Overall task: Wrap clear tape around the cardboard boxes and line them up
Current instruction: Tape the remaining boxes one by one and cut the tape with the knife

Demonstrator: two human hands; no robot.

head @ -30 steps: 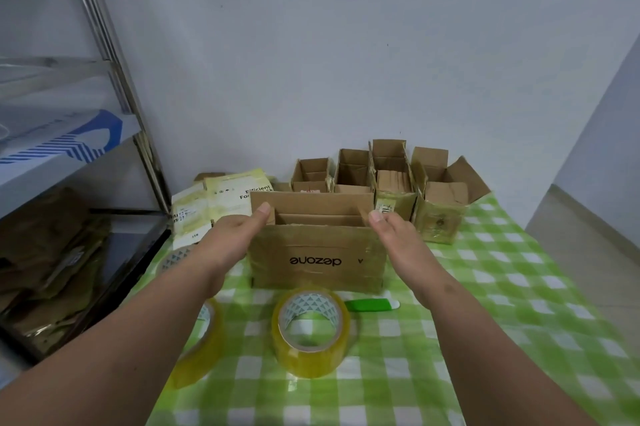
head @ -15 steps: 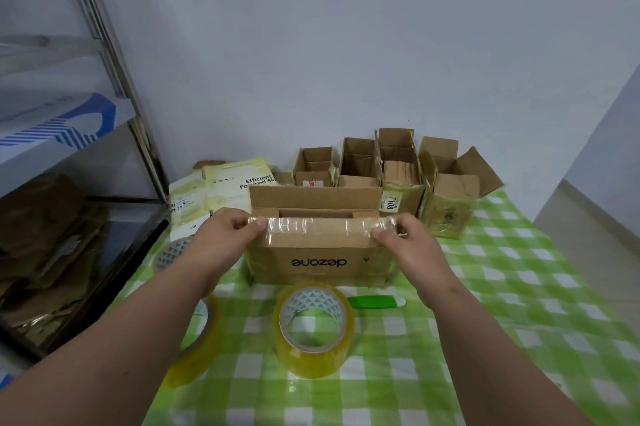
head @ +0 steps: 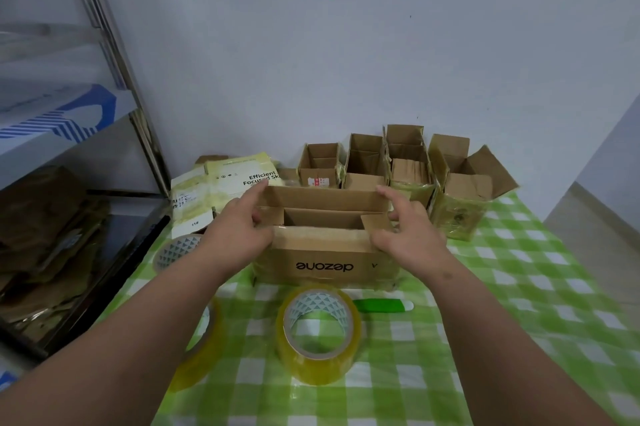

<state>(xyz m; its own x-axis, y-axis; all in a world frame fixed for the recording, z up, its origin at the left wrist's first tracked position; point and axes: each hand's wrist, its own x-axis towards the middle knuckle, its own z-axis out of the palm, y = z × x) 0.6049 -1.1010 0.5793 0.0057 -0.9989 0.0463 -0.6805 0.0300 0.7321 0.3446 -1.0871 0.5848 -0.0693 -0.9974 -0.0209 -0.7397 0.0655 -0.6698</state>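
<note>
Sitting in the middle of the desk point(head: 519, 287), the big open box point(head: 322, 252) has four small boxes point(head: 398, 165) behind it by the wall and a tape roll point(head: 320, 332) in front. The left hand point(head: 239, 228) and right hand point(head: 405, 231) touch its two ends, fingers loose, near the top flaps. Green cloth lies bare on the right.

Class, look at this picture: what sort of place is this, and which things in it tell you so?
Probably a small packing or stockroom corner: open cardboard boxes lined against the wall, tape rolls on the checked table, and a metal shelf alongside.
</note>
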